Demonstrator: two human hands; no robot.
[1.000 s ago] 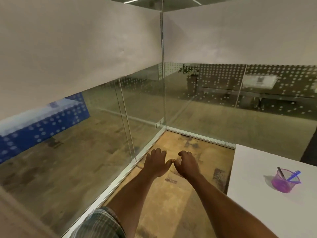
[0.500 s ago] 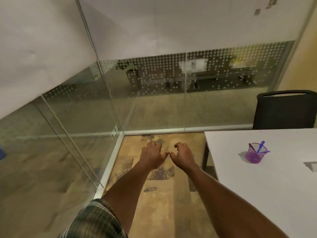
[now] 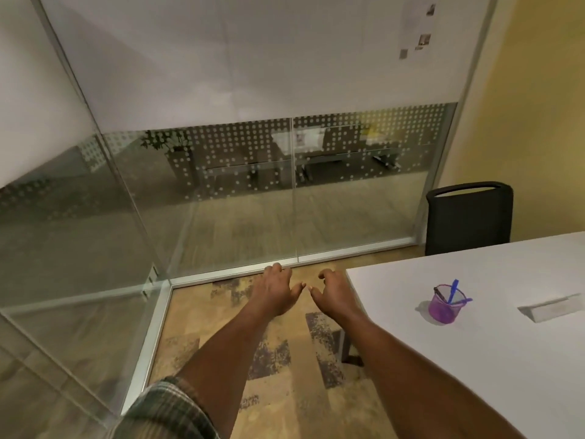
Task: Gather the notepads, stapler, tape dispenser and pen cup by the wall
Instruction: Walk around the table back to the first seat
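Note:
A purple mesh pen cup (image 3: 445, 307) with a blue pen and a dark pen stands on the white table (image 3: 493, 359) at the right. My left hand (image 3: 273, 289) and my right hand (image 3: 335, 293) are stretched forward side by side over the floor, left of the table's corner. Both are empty, palms down, fingers loosely curled and apart, thumbs almost touching. The pen cup is well to the right of my right hand. No notepads, stapler or tape dispenser are visible.
A white rectangular recess or block (image 3: 552, 307) lies in the tabletop right of the cup. A black chair (image 3: 468, 217) stands behind the table by the yellow wall (image 3: 538, 106). Glass partitions (image 3: 253, 201) form a corner ahead and left.
The view has swung to the right, bringing more of the table, the chair and the yellow wall into sight. My hands have stayed together in front of me, empty.

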